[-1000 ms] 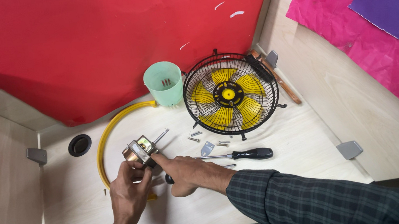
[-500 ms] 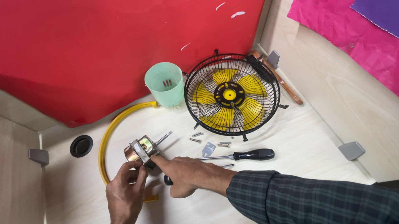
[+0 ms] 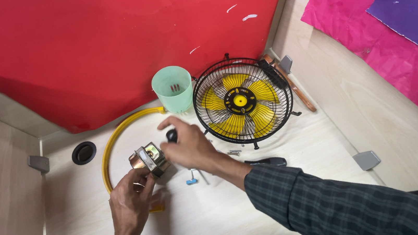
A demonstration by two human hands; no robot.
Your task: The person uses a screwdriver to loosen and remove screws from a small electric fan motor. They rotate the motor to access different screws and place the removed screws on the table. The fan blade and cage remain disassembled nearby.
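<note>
I see my left hand low on the pale wooden tabletop, its grip clamped on a small fan motor with a silvery frame and copper windings, held just above the surface. My right hand sits right beside the motor, fingers closed together around a small black knob that pokes out at the top of the fist. Behind the motor a yellow ring curves across the tabletop, partly hidden by my left hand. A mint-green plastic cup stands upright near the red backdrop, just beside a black wire fan cage with yellow blades inside it. Below my right wrist lie a few loose screws, a small blue-tipped piece, and a black-handled screwdriver, partly covered by my plaid sleeve. A round black grommet hole sits well off to the left, near 1 grey corner bracket.
</note>
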